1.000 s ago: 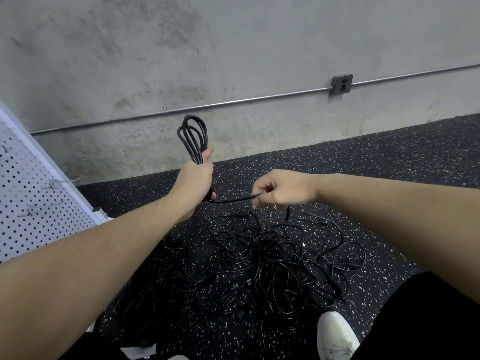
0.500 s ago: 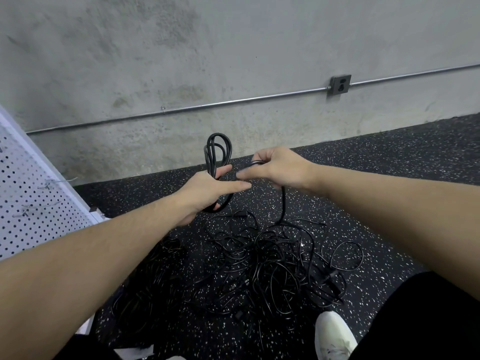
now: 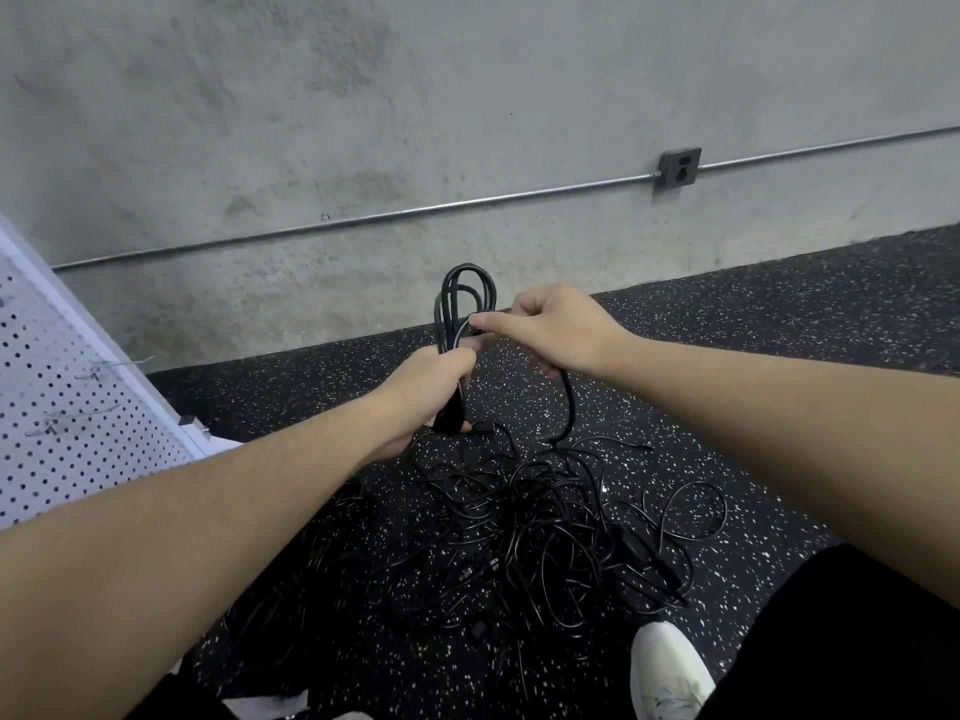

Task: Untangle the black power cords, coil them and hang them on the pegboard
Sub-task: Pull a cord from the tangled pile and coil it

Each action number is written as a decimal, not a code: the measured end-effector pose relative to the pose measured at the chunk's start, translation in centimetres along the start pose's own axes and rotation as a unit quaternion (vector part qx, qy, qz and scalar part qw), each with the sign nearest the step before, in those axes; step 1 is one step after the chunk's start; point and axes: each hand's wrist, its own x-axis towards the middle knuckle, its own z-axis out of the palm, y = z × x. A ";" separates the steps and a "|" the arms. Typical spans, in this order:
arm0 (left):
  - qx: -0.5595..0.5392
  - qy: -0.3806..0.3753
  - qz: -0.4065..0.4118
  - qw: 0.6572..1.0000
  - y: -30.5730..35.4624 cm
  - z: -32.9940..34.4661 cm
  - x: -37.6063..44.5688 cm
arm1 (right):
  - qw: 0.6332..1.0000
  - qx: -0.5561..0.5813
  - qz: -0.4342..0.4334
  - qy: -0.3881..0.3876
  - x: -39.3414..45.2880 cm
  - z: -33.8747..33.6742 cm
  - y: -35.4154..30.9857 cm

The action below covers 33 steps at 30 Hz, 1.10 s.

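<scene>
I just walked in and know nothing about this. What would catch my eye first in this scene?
First, the two hands meeting mid-frame: the left hand grips a coil of black cord while the right hand pinches the next stretch against it. Below them a tangle of black cords sprawls over the speckled floor. At the left edge leans a white pegboard with bare wire hooks.

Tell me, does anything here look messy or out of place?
Yes: a tangled heap of black cords sprawls on the speckled floor. The pegboard hooks hang bare. Only the coil gripped by the left hand looks orderly.
</scene>
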 end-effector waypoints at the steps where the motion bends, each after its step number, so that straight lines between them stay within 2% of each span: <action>1: 0.004 0.010 0.003 1.000 0.0 0.0 0.0 | 1.000 -0.019 0.015 -0.005 0.1 0.0 0.0; 4: 0.027 0.031 0.007 0.999 -0.6 -0.3 0.5 | 0.997 -0.003 0.036 -0.064 0.2 -0.1 0.3; 6: 0.029 0.042 0.018 0.999 -0.8 -0.7 0.8 | 0.995 0.023 0.012 -0.097 0.1 -0.5 0.4; 8: 0.026 0.043 0.033 0.998 -0.8 -1.2 1.0 | 0.994 0.059 -0.016 -0.091 -0.1 -0.7 0.4; 10: 0.042 0.030 0.040 0.998 -1.0 -1.5 1.0 | 0.995 0.076 -0.041 -0.052 0.0 -0.7 0.5; 12: 0.074 0.001 0.045 0.996 -0.9 -1.5 0.6 | 0.997 0.036 -0.064 0.009 0.1 -0.6 0.5; 15: 0.094 -0.026 0.051 0.994 -0.7 -1.3 0.0 | 0.991 -0.035 -0.050 0.116 0.2 -0.8 0.4; 17: 0.081 -0.047 0.059 0.994 -0.5 -1.3 -0.2 | 0.986 -0.020 -0.033 0.160 0.3 -0.9 0.4; 22: 0.060 -0.094 0.104 0.988 0.5 -0.7 -1.1 | 0.980 0.096 -0.006 0.176 0.4 -0.7 -0.2; 25: 0.068 -0.127 0.123 0.982 0.7 -0.6 -1.4 | 0.970 0.200 0.024 0.137 0.3 -0.9 -0.6; 30: 0.045 -0.134 0.118 0.983 0.3 -0.3 -1.4 | 0.928 0.361 0.082 0.042 0.3 -0.5 -0.8; 33: 0.037 -0.118 0.112 0.986 0.2 -0.3 -1.2 | 0.885 0.452 0.096 0.053 0.9 0.1 -1.6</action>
